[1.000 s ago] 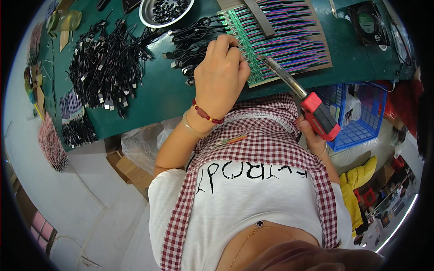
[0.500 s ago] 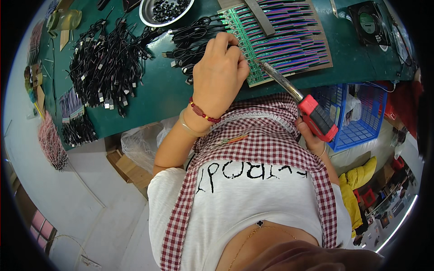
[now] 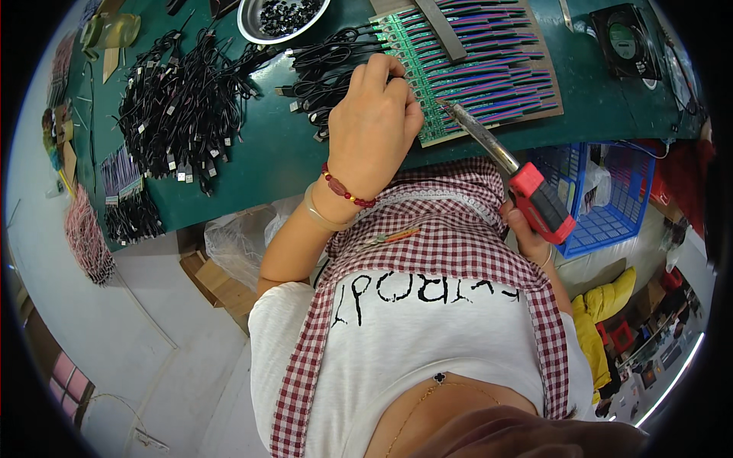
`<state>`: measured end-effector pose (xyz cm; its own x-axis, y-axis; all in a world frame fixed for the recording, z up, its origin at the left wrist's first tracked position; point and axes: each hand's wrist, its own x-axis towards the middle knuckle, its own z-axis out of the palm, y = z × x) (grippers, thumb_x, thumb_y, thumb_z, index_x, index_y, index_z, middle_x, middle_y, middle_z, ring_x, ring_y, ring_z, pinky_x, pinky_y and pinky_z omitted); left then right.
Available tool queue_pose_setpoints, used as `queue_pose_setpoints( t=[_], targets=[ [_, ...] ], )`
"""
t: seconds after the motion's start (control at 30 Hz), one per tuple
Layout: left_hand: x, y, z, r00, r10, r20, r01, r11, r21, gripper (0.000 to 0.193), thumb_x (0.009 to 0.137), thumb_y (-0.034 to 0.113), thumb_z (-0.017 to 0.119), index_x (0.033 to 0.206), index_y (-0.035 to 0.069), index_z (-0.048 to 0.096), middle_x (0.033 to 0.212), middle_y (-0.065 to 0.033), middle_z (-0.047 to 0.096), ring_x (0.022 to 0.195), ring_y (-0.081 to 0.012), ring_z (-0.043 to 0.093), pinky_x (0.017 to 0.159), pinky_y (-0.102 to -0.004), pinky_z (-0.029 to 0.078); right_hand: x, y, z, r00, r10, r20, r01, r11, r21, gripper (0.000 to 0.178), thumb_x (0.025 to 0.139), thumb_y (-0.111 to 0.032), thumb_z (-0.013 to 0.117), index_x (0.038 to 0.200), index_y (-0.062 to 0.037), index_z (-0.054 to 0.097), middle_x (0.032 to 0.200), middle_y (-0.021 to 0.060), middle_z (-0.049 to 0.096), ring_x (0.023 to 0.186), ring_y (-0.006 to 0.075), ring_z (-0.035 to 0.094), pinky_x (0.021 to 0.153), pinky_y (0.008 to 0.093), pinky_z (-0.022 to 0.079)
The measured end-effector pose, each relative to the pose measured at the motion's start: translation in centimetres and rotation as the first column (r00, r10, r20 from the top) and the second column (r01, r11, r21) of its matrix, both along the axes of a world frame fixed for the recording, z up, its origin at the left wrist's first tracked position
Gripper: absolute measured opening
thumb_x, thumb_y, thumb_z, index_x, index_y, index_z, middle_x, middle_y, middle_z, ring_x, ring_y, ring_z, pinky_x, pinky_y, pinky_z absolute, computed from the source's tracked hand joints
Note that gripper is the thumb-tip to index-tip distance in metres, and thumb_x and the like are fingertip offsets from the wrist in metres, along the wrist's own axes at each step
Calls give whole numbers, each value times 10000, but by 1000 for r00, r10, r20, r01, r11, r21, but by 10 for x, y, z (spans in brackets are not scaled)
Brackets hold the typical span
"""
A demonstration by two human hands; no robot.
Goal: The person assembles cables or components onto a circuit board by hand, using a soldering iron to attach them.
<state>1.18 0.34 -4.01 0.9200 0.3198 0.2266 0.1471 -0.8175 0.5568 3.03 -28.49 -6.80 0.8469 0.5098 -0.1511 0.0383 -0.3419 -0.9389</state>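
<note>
My left hand (image 3: 374,114) is closed at the left edge of a row of green circuit boards (image 3: 424,85). Its fingertips are pinched together, and whatever lies between them is hidden. Black cables (image 3: 324,91) with metal plugs run beneath and beside this hand. In my right hand (image 3: 528,235) is a red and black soldering iron (image 3: 540,200), gripped by its handle. The metal barrel slants up and left, its tip over the lower boards, a little right of my left fingertips. Multicoloured wires (image 3: 489,80) fan out rightward from the boards.
A grey bar (image 3: 441,30) lies across the wires on a brown backing board (image 3: 551,69). A white bowl (image 3: 246,23) holds small black parts. Cables are heaped (image 3: 179,111) at left. A black fan (image 3: 622,42) stands at far right, and a blue basket (image 3: 607,217) below the table's edge.
The soldering iron has shifted slightly to the right, its tip moving a little away from my left fingertips. My left hand has hardly moved.
</note>
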Motion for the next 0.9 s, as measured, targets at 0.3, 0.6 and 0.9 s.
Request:
queue_pose_setpoints(
  t=[0.3, 0.6, 0.9],
  targets=[
    [-3, -2, 1, 1000, 21, 3, -21, 995, 101, 88, 683, 76, 636, 718, 56, 558, 952, -37, 552, 840, -216, 560, 614, -345, 444, 1, 9, 4, 995, -2, -104, 11, 996, 92, 181, 807, -129, 627, 935, -7, 587, 719, 44, 553, 629, 146, 532, 590, 291, 433],
    [-11, 56, 7, 965, 225, 138, -239, 966, 96, 93, 730, 107, 615, 811, 73, 586, 861, -71, 598, 855, -239, 568, 733, -385, 397, 20, 48, 18, 980, -97, -174, 180, 809, 560, 348, 864, -157, 526, 1139, 30, 423, 643, 53, 446, 542, 108, 397, 515, 253, 374],
    [-64, 174, -11, 918, 397, 21, -333, 739, 585, 123, 734, 204, 667, 837, 142, 641, 869, -7, 610, 899, -198, 550, 848, -387, 346, 27, 56, 25, 986, -100, -133, 159, 809, 566, 314, 870, -152, 501, 1108, 38, 427, 636, 53, 434, 533, 105, 395, 501, 242, 374]
  ],
)
